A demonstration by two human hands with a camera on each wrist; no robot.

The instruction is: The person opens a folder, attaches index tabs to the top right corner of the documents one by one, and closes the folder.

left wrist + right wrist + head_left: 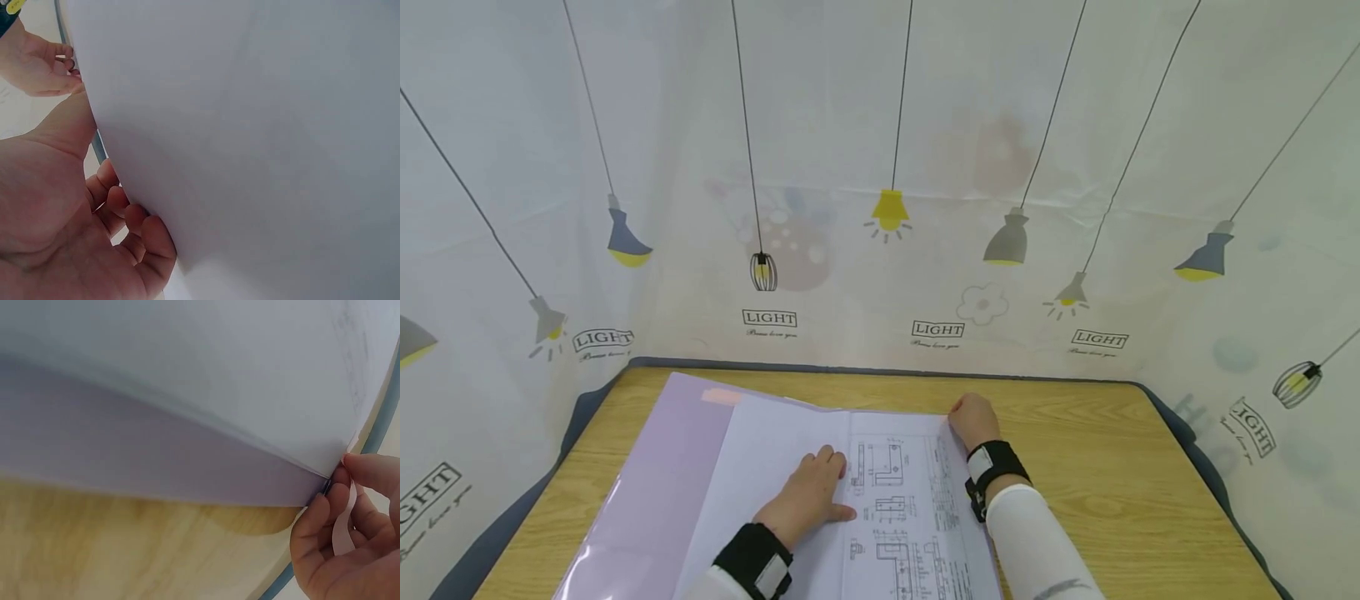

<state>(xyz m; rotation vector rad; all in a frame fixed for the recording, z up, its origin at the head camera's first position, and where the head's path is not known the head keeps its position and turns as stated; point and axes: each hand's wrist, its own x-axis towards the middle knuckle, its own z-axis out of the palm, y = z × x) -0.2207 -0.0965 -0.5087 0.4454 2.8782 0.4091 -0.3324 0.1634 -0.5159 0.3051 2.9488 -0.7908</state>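
My right fingers (309, 522) pinch a strip (344, 531) at the far corner of the drawing (910, 492), presumably controlling it. The open folder (647, 475) lies beneath my relaxed left fingers (827, 463), resting there likely to steady it.

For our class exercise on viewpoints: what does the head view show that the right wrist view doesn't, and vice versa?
Only the head view: the left hand resting on the white pages, black wrist straps and printed hanging lamps.

Only the right wrist view: a pale strip curling down inside the right hand.

Both: the right hand, white pages, purple folder and wooden table.
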